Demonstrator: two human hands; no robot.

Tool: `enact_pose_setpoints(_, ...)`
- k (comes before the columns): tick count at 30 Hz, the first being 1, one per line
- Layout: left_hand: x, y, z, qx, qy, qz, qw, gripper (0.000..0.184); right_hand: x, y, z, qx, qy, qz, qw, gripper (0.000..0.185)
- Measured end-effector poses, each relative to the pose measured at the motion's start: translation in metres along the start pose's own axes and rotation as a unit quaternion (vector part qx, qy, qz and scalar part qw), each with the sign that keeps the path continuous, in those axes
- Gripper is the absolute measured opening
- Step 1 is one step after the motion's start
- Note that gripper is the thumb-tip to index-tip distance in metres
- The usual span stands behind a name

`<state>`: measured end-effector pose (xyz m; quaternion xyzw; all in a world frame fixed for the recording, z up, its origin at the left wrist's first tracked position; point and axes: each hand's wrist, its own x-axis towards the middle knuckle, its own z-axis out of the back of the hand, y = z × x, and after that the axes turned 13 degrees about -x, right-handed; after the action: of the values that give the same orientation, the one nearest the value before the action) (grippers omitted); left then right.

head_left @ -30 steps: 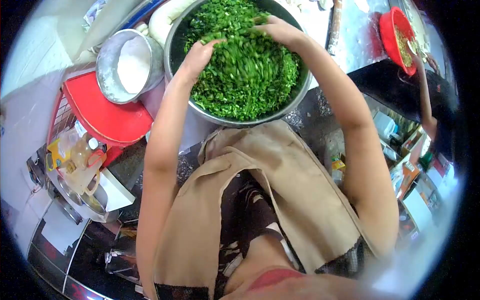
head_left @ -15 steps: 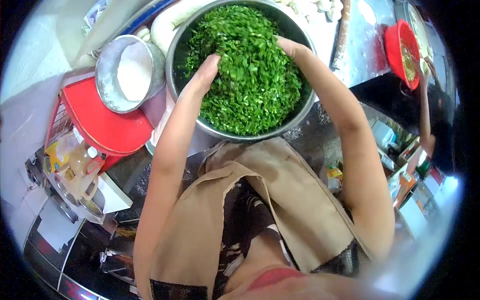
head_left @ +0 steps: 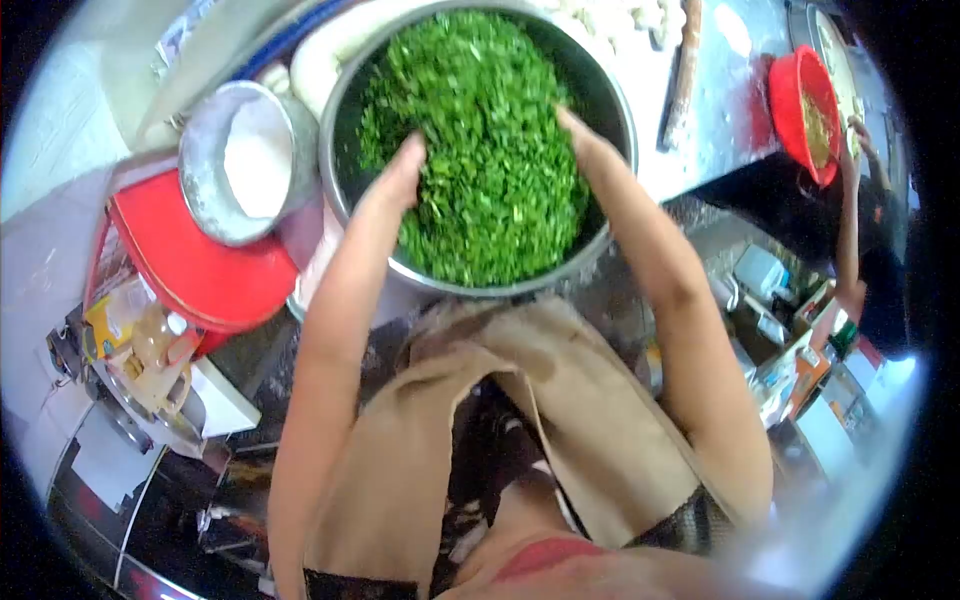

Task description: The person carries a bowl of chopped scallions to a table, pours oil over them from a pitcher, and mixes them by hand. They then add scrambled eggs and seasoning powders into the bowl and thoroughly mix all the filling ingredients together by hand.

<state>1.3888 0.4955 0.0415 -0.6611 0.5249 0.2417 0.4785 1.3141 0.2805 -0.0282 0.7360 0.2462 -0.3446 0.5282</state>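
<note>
A large metal bowl [head_left: 612, 215] in front of me holds a heap of finely chopped green herbs [head_left: 490, 190]. On the heap's left side, my left hand [head_left: 407, 172] reaches in with its thumb showing. My right hand [head_left: 583, 135] is at the heap's right side, also partly sunk in the greens. The greens hide most of the fingers of both hands, so I cannot tell how far they are closed. Some of the herbs are blurred by motion.
Left of the bowl stands a metal pot [head_left: 215, 165] with white powder, beside a red lid-like surface [head_left: 200, 255]. A rolling pin [head_left: 684, 75] and pale dough pieces [head_left: 600, 22] lie behind. At right, another person's hand [head_left: 858, 140] is near a red basin [head_left: 800, 110].
The heap lifted between my hands has sunk and spread in the bowl. My hands have moved slightly lower and a little apart. The bowl sits slightly lower in view.
</note>
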Motion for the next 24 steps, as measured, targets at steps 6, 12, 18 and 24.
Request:
enact_pose_setpoints(6, -0.026, 0.000, 0.010, 0.092, 0.084, -0.134, 0.983, 0.030, -0.110, 0.058, -0.057, -0.279, -0.130, 0.061, 0.949, 0.052)
enact_pose_setpoints(12, -0.020, 0.026, 0.030, -0.155, -0.016, 0.010, 0.988, 0.051, -0.089, 0.008, -0.031, 0.033, -0.149, -0.066, 0.986, 0.056)
enact_pose_setpoints(18, -0.002, 0.020, 0.012, -0.030, 0.112, -0.022, 0.993, 0.047, -0.063, 0.023, -0.032, 0.009, 0.026, 0.057, 0.998, 0.055)
enact_pose_setpoints(24, -0.054, 0.015, 0.006, 0.153, -0.024, -0.199, 0.968, 0.033, -0.166, 0.067, -0.087, -0.136, -0.205, 0.072, 0.967, 0.065)
